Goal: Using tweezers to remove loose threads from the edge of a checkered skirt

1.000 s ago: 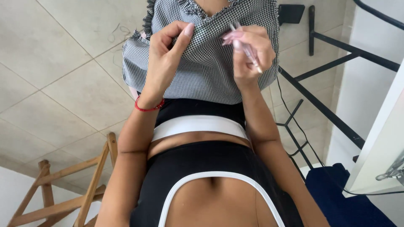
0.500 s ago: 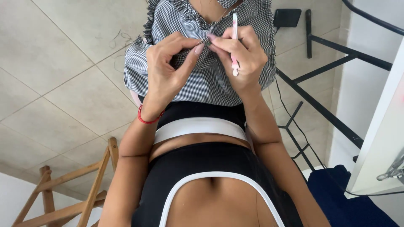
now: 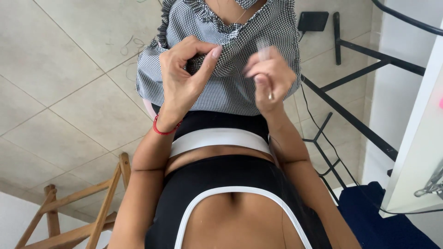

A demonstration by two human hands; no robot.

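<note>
surface: pale tiled floor [image 3: 60, 106] | on it: black metal frame [image 3: 364, 60], wooden frame [image 3: 78, 207], loose threads [image 3: 131, 44]

Even, bright, diffuse daylight; no hard-edged shadows on the tiled floor [image 3: 60, 92]. The white panel [image 3: 415, 138], right of the checked garment [image 3: 230, 55], is the brightest area and near blown out, with little surface detail. Soft shading only below the garment's hem, on the black waistband. No glare spots on the tiles. The right hand [image 3: 270, 78], in front of the garment, is motion-blurred; the pale thin object at its fingertips is smeared, shape not readable. The left hand [image 3: 184, 78], also in front of the garment, is sharp, as is the check pattern. Wide-angle stretch at frame edges: the black metal frame [image 3: 364, 60] right of the garment bows and leans.
</note>
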